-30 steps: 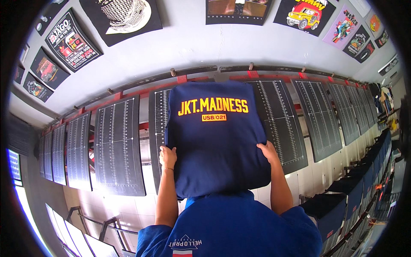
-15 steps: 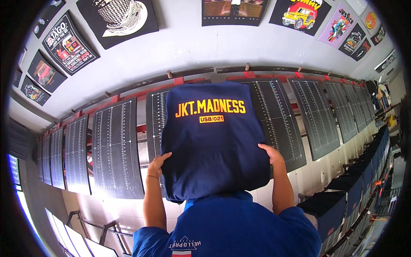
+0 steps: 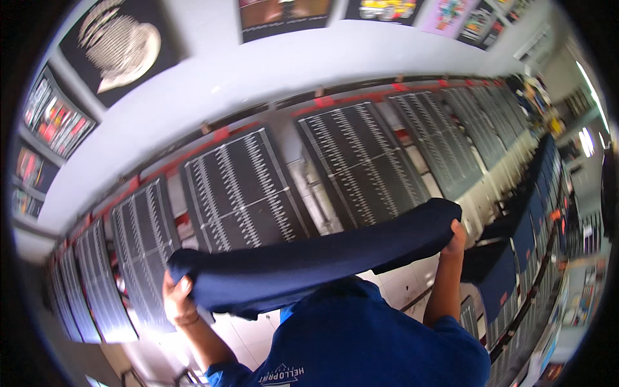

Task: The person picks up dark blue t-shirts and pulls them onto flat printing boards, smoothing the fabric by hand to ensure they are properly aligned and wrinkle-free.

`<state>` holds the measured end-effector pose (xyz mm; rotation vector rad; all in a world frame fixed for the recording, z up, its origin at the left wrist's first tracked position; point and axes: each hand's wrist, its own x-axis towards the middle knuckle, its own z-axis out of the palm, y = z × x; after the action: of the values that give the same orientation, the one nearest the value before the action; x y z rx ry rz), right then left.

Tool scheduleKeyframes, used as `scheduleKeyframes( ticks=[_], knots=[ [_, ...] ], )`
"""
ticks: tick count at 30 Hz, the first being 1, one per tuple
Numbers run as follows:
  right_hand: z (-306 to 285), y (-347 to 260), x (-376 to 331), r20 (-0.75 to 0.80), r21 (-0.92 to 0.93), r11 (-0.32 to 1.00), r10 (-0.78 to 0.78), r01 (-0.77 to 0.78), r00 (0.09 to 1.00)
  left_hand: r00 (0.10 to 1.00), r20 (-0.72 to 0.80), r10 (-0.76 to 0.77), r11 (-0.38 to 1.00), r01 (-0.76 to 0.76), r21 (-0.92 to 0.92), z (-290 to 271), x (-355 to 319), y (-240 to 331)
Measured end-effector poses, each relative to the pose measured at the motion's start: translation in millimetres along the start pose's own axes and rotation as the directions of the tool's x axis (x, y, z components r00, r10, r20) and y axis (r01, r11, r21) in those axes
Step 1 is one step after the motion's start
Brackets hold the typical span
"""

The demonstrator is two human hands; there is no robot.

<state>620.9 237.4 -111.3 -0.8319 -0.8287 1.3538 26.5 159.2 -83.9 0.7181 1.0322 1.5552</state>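
Note:
A dark navy garment panel (image 3: pixel 309 261) is stretched sideways in front of my chest, its cloth gathered into a thick band between my two hands. My left hand (image 3: pixel 177 297) grips its left end, thumb on the near side. The other end, slightly higher, is held in my right hand (image 3: pixel 456 237), whose fingers are partly hidden by the cloth. The panel's printed face is out of sight. Just beyond the cloth lie black flat boards with white ruler markings, the closest being a left board (image 3: pixel 242 187) and a right board (image 3: pixel 361 158).
More marked boards (image 3: pixel 142 238) run along both sides on a red frame. A dark rail (image 3: pixel 245 115) follows the wall behind them. To my right, a second row carries navy cloth pieces (image 3: pixel 491 277). Printed posters (image 3: pixel 116 48) hang on the wall.
The panel was upright with its yellow lettering showing; now it is lowered and gathered into a sideways band. My hands have moved wider apart, and the view has turned to the right.

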Motion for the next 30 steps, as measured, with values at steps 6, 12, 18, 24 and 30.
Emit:
scheduleKeyframes(
  ticks=[6,12,18,24,30],
  knots=[
    [-10,-108,-101,-0.185,-0.183,0.896,-0.435,0.404,0.881,0.969,0.155,0.19,0.98,-0.197,0.028,79,13,36],
    [-17,-158,-181,-0.537,-0.359,0.805,-0.592,0.471,0.602,0.755,0.586,0.294,0.923,-0.384,0.033,191,64,9],
    [-109,-199,-230,-0.645,-0.291,0.758,-0.606,0.585,0.465,0.575,0.757,0.311,0.857,-0.514,0.038,357,90,-55],
    [-229,-273,-265,-0.716,-0.338,0.69,-0.63,0.64,0.301,0.142,0.773,0.618,0.335,-0.937,-0.095,551,69,-156],
    [-330,-345,-279,-0.724,-0.478,0.616,-0.68,0.627,0.117,0.676,0.737,0.006,0.994,-0.086,0.071,757,17,-211]
  ],
)
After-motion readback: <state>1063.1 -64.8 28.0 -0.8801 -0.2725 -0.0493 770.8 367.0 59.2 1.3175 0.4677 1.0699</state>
